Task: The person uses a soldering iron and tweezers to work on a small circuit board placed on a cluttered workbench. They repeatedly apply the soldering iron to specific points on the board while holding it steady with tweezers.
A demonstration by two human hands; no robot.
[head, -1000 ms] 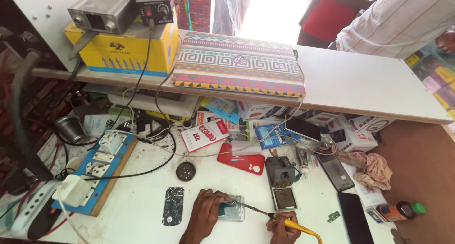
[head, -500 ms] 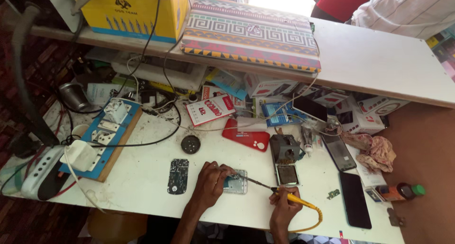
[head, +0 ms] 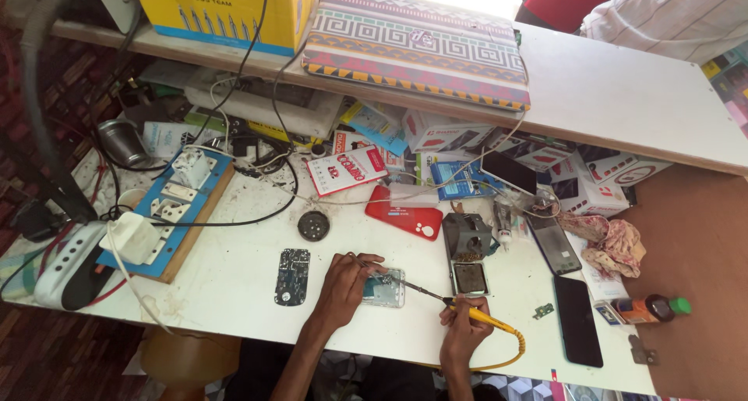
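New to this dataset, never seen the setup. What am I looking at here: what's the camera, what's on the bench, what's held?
There is no robot: one camera on a person's head looks down at their own two bare hands over a white table. The left hand steadies a small opened phone. The right hand grips a yellow soldering iron, its tip reaching to the phone. Nearby lie a circuit board, a red phone, two dark phones, an iron stand, a blue socket board and small boxes. On the shelf behind sit a yellow box and a patterned case.
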